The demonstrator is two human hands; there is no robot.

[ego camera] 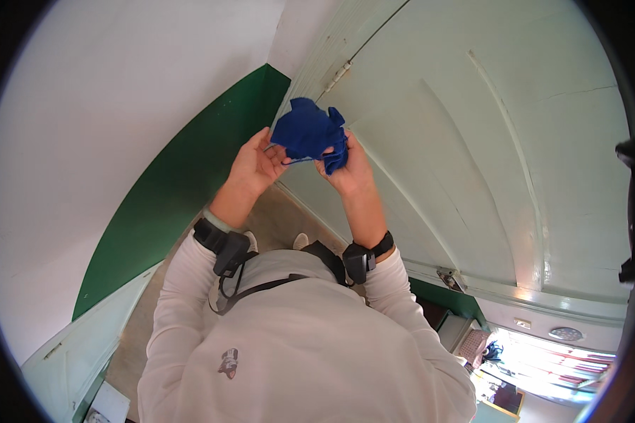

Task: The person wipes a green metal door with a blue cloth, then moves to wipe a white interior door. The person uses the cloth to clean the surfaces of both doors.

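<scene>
Between my hands, at chest height, is a dark blue cloth piece (308, 127) with ragged, uneven edges, possibly a small pouch. My right hand (355, 168) grips its bunched, pleated side, the fingers partly hidden behind the folds. At the opposite side, my left hand (254, 165) has its thumb at the cloth's edge. A thin blue cord (299, 161) runs from the left fingers below the cloth towards the right hand. Black devices are strapped on both forearms.
A pale green panelled door (428, 158) with a hinge (338, 75) and a metal lock (451, 278) stands close on the right. To the left is a white wall (137, 79) with a green lower band (180, 185). A bright window (555, 359) shows at lower right.
</scene>
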